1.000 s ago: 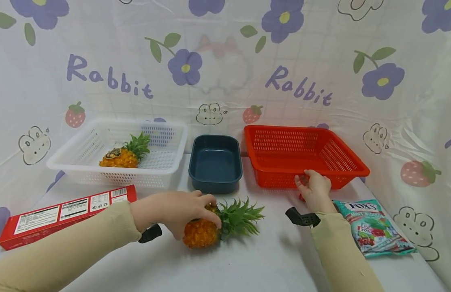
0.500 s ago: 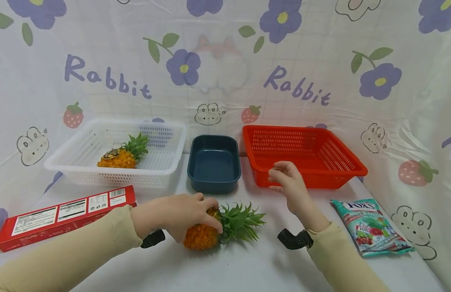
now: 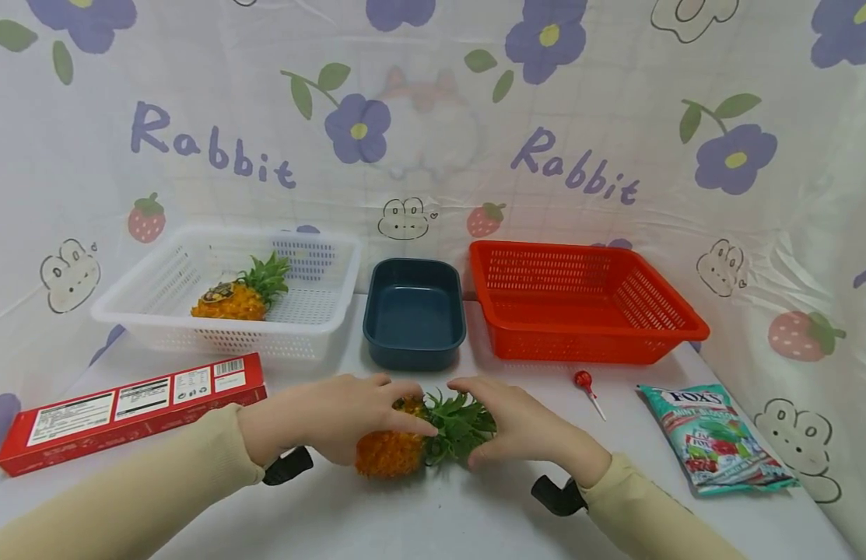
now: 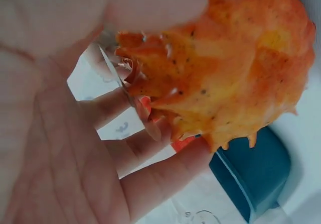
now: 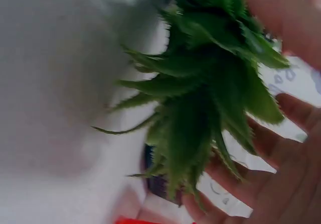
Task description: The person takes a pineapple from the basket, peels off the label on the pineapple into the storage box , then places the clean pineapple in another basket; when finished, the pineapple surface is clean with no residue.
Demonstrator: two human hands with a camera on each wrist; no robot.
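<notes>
A toy pineapple [image 3: 390, 453], orange with a green leafy crown [image 3: 455, 428], lies on its side on the white table. My left hand [image 3: 334, 412] grips its orange body from above. In the left wrist view the thumb lies over the spiky orange skin [image 4: 235, 68], with the other fingers on the far side. The right hand [image 3: 524, 428] straddles the crown, thumb in front and fingers behind, spread apart. Its wrist view shows the green leaves [image 5: 190, 93] hanging between thumb and fingers. A red lollipop [image 3: 583, 379] lies to the right of this hand.
At the back stand a white basket [image 3: 327, 327] holding another pineapple [image 3: 229, 303], a dark blue bin [image 3: 414, 358] and a red basket [image 3: 587, 346]. A long red box [image 3: 145, 408] lies on the left, a green candy bag [image 3: 720, 439] on the right.
My right hand has left the front of the red basket and come left and nearer, to the pineapple's crown. The lollipop now shows fully. The left hand has stayed on the pineapple.
</notes>
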